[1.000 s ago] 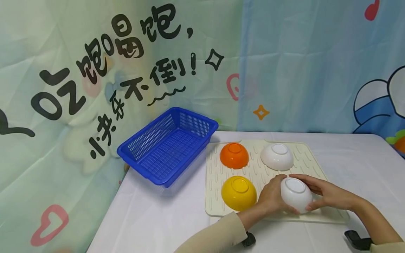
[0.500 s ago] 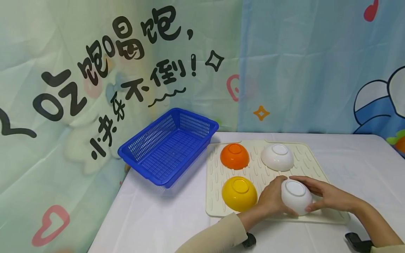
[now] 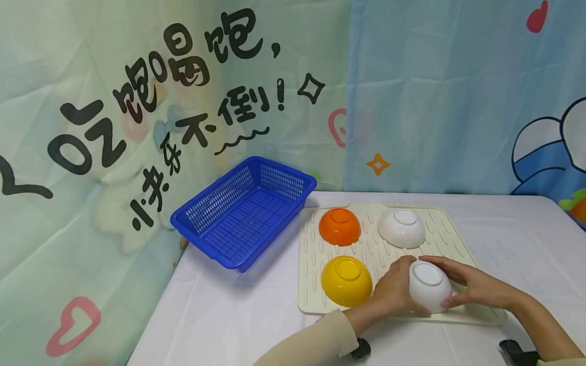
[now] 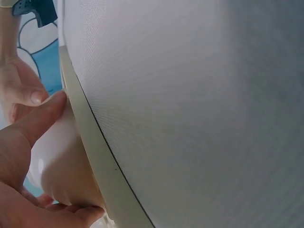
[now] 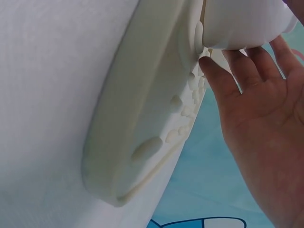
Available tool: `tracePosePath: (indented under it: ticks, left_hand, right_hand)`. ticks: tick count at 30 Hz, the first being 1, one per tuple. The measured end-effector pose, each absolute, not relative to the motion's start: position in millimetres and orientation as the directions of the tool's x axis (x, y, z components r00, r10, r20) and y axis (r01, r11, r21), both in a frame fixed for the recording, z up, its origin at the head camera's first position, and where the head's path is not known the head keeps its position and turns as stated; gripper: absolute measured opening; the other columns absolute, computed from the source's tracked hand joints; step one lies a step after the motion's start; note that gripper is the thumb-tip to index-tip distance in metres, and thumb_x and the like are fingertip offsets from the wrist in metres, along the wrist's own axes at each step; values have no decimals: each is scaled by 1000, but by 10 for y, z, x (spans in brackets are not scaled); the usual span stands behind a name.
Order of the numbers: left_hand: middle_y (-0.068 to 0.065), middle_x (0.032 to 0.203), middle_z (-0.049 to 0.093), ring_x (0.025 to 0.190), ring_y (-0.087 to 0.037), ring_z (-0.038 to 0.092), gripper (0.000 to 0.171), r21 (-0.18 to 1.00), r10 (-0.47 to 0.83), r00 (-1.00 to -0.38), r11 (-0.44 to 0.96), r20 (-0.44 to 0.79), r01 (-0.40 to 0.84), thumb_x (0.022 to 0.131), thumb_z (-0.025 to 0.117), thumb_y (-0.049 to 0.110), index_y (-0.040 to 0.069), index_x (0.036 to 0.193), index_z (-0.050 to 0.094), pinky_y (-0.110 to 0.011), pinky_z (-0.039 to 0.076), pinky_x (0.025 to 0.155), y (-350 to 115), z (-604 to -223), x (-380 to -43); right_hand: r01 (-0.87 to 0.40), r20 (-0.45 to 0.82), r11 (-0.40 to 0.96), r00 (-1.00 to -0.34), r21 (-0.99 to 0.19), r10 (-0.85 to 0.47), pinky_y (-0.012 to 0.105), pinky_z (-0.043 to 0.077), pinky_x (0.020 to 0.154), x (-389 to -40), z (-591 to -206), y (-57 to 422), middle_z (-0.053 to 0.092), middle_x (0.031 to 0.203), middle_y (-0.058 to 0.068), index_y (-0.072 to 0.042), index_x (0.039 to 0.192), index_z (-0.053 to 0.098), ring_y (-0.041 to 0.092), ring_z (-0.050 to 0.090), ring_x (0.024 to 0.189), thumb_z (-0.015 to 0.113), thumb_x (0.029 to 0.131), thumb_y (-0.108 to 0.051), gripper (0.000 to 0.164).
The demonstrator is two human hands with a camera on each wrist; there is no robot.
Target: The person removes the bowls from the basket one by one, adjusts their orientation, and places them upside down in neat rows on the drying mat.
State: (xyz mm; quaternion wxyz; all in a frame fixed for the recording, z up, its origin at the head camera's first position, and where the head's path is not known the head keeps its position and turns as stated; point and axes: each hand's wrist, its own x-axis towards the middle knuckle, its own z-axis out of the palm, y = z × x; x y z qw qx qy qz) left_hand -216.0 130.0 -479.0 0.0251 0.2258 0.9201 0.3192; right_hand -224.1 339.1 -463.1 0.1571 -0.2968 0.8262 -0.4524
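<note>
An upturned white bowl (image 3: 430, 292) stands at the near right of a cream drying mat (image 3: 310, 284). My left hand (image 3: 397, 287) holds its left side, with the thumb at the front near the rim. From the right, my right hand (image 3: 487, 284) curves round the bowl, thumb on the near side and fingers toward the back. In the left wrist view, the bowl (image 4: 64, 161) sits rim down on the ridged mat (image 4: 88, 128), between thumb and fingers. The right wrist view has the fingers of the right hand (image 5: 266, 109) along the bowl's side (image 5: 242, 26).
Also upside down on the mat are a yellow bowl (image 3: 346, 284), an orange bowl (image 3: 339, 231) and another white bowl (image 3: 401, 233). A blue plastic basket (image 3: 240, 229) stands on the white tablecloth (image 3: 238, 325) at left. Printed curtains (image 3: 435, 101) hang behind.
</note>
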Motion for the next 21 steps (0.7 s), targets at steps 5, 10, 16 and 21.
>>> tracePosePath:
  ticks: [5, 10, 16, 21]
  left_hand:
    - [10, 116, 46, 96, 0, 49, 99, 607, 429, -899, 694, 81, 386, 52, 90, 36, 23, 132, 33, -13, 40, 76, 1300, -4785, -2159]
    - [10, 122, 41, 97, -1, 49, 100, 619, 424, -903, 694, 62, 368, 54, 89, 38, 23, 134, 32, -14, 41, 77, 1305, -4765, -2163]
    - [-3, 144, 26, 104, -10, 53, 99, 594, 405, -914, 729, 23, 339, 61, 83, 47, 25, 140, 27, -18, 47, 73, 1332, -4647, -2089]
    - [0, 147, 23, 105, -6, 53, 86, 526, 487, -871, 727, 58, 441, 74, 68, 56, 23, 142, 27, -16, 47, 68, 1246, -4302, -2003]
  right_hand:
    - [-350, 1, 432, -778, -831, -628, 13, 36, 83, -2249, -4622, 3395, 33, 132, -32, -5, 143, 28, -19, 29, 115, 75, 74, -11, 84]
    - [-376, 4, 450, -771, -810, -636, 20, 41, 86, -2266, -4583, 3394, 31, 132, -33, -5, 144, 27, -19, 28, 115, 73, 76, -9, 82]
    - [-383, 26, 522, -823, -762, -567, 68, 34, 84, -2308, -4423, 3397, 32, 133, -29, -4, 142, 30, -21, 28, 113, 69, 81, -9, 72]
    - [-360, 60, 668, -902, -652, -428, 56, 45, 83, -2408, -4142, 3411, 44, 135, 18, 6, 136, 36, 6, 49, 113, 61, 89, -15, 57]
